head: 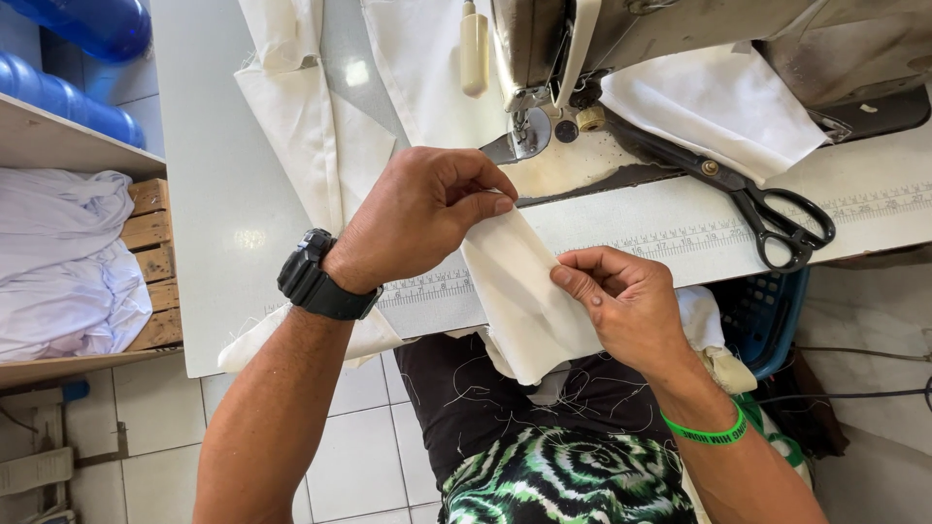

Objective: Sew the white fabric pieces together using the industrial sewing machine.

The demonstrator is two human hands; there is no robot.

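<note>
Cream fabric strip (pixel 519 291) hangs over the front edge of our worktop (pixel 223 194), just before the sewing machine (pixel 582 49). Our left hand (pixel 422 218) pinches its upper end, fingers closed on it, while our right hand (pixel 626 306) nips its right edge between thumb and forefinger. Black scissors (pixel 748 199) lie near.

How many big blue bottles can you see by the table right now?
2, both at the far left: one blue bottle in the top corner, another blue bottle just below it behind the shelf. Both are cropped; more may be hidden.
</note>
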